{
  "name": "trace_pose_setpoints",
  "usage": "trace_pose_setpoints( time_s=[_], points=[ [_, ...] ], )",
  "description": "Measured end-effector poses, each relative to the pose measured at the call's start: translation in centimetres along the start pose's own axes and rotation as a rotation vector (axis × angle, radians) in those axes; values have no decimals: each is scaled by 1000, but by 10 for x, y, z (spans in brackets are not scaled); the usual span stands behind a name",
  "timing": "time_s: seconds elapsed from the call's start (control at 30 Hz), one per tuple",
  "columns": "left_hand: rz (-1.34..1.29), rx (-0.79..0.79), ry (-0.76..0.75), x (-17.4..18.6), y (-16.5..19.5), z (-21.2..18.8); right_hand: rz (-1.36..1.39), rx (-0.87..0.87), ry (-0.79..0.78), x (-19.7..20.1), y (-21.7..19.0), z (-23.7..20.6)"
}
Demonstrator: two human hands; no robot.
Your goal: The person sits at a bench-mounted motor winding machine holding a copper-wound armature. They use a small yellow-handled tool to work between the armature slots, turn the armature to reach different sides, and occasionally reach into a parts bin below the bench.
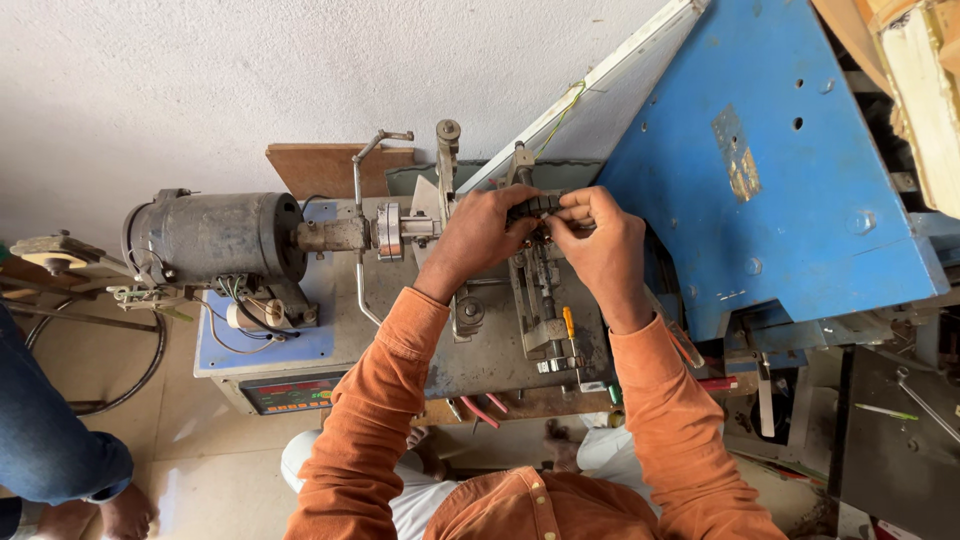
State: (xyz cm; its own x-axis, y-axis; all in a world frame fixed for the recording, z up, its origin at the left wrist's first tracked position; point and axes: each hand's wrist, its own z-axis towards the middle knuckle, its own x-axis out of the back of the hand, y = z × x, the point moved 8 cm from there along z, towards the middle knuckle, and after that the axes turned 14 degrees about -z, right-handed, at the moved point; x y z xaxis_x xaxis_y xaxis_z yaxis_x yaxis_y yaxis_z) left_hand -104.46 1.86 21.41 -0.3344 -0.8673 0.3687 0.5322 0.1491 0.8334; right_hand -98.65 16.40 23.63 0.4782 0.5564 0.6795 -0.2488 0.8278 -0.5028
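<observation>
Hands are meeting over the middle of the grey machine bed (480, 355), and I am watching them work a small dark ribbed part (532, 206) held between them. I am seeing my left hand (478, 238) curling its fingers around the left end of that part, thumb side towards me, while my right hand (600, 240) is pinching the right end between thumb and fingertips. Both hands are closing on it; neither is lying spread or flat.

Judging by how things are sitting, the work is looking midway: the part is staying up in the fingers, just above the upright metal fixture (545, 300), and I cannot tell whether it is already seated on anything, because the fingers are hiding its underside. So fitting or freeing it is seeming not yet finished.

Left of the hands, the dark cylindrical motor (215, 235) is lying on its side with its shaft and chuck (392, 230) pointing right towards the hands, near but apart. Right and far, the large blue metal housing (770, 170) is leaning over. An orange-handled tool (568, 322) is standing near the fixture, and another person's leg in blue jeans (45, 430) is showing at the near left edge.
</observation>
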Motion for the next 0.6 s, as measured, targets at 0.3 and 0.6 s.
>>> trace_pose_setpoints(
  time_s=[0.3,0.6],
  points=[
    [8,35,-11,-1,-2,1,-27,-50,41,-3,5,0],
    [7,2,-3,0,4,2,-28,-124,21,-3,9,4]
  ],
)
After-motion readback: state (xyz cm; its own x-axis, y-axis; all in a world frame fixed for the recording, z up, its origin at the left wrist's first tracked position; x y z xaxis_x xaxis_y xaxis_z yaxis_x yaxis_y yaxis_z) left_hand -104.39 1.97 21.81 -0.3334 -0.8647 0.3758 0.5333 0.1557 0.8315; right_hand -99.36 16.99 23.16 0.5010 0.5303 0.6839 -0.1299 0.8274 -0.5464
